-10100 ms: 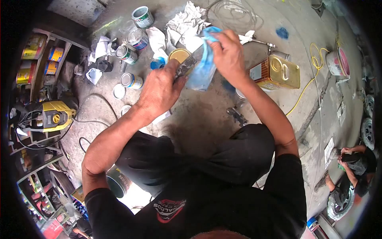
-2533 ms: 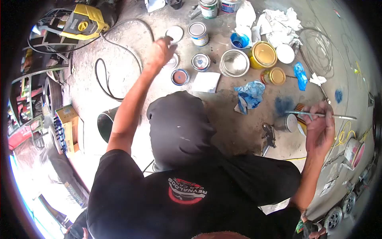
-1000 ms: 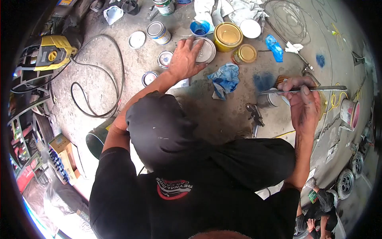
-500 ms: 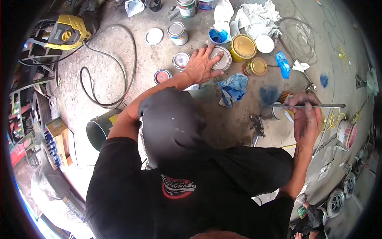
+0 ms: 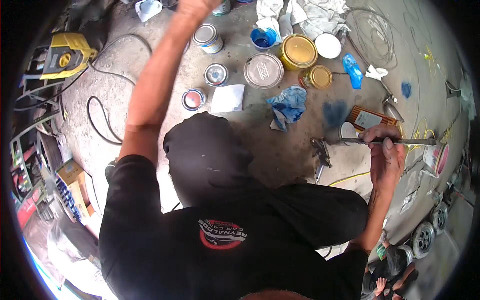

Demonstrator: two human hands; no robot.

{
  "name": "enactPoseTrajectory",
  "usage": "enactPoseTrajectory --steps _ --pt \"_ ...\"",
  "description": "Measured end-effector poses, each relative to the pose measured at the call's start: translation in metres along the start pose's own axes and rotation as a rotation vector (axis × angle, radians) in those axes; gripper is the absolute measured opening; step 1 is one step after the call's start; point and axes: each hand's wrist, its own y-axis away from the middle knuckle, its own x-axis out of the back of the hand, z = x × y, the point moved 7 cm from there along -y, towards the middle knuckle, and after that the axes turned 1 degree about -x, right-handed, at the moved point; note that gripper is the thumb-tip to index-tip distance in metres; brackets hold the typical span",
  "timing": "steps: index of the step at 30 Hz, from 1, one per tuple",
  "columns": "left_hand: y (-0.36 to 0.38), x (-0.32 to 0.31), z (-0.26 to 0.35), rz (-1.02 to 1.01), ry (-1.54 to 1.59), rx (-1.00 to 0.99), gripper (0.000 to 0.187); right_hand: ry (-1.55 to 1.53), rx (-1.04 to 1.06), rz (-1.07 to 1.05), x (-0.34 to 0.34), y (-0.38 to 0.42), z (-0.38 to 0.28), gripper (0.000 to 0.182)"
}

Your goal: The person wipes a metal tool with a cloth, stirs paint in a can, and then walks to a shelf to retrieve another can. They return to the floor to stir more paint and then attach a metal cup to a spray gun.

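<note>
My left arm is stretched toward the far edge of the floor. My left hand (image 5: 197, 7) is beside a paint can (image 5: 221, 8), its fingers cut off by the top of the view. Near the right side, my right hand (image 5: 384, 155) is closed around a thin dark stick (image 5: 419, 142), held level. A large grey-lidded can (image 5: 263, 70) stands close to a gold-lidded can (image 5: 299, 50) and a smaller gold-lidded can (image 5: 320, 77). A cup with blue paint (image 5: 263, 37) is behind them. A blue-stained cloth (image 5: 288, 106) lies crumpled in front.
Small cans (image 5: 216, 74) stand by a white sheet (image 5: 228, 98). A spray gun (image 5: 320, 153) lies near my knee (image 5: 320, 212). White rags (image 5: 324, 20), a coiled hose (image 5: 372, 37) and a yellow machine (image 5: 65, 56) lie around. Another person (image 5: 392, 267) is at lower right.
My left hand has left the grey-lidded can and reached up and left to the far cans. My right hand still holds the stick in much the same place. The view has shifted slightly.
</note>
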Motion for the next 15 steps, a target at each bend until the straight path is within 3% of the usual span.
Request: enactPoseTrajectory --steps 3,4,6,10,13,15 --pt "0.131 -0.097 -0.041 -0.347 -0.017 0.104 0.056 -0.007 0.034 -0.018 0.003 -0.009 -0.004 0.027" --pt "0.11 -0.092 -0.017 -0.593 -0.1 0.032 0.053 -0.015 0.065 0.012 0.003 -0.011 -0.004 0.027" --pt "0.125 -0.085 -0.024 -0.561 -0.047 0.162 0.045 -0.025 0.081 -0.014 0.004 -0.002 -0.005 0.026" --pt "0.111 -0.085 -0.025 -0.283 -0.011 -0.022 0.038 -0.041 0.059 0.015 0.01 -0.002 -0.002 0.024" --pt "0.103 -0.077 -0.028 -0.375 -0.025 0.081 0.034 -0.072 0.121 -0.038 0.009 0.002 -0.006 0.024" --pt "0.048 -0.04 0.028 -0.247 0.119 0.02 0.036 -0.066 0.123 -0.04 0.013 0.004 -0.006 0.024"
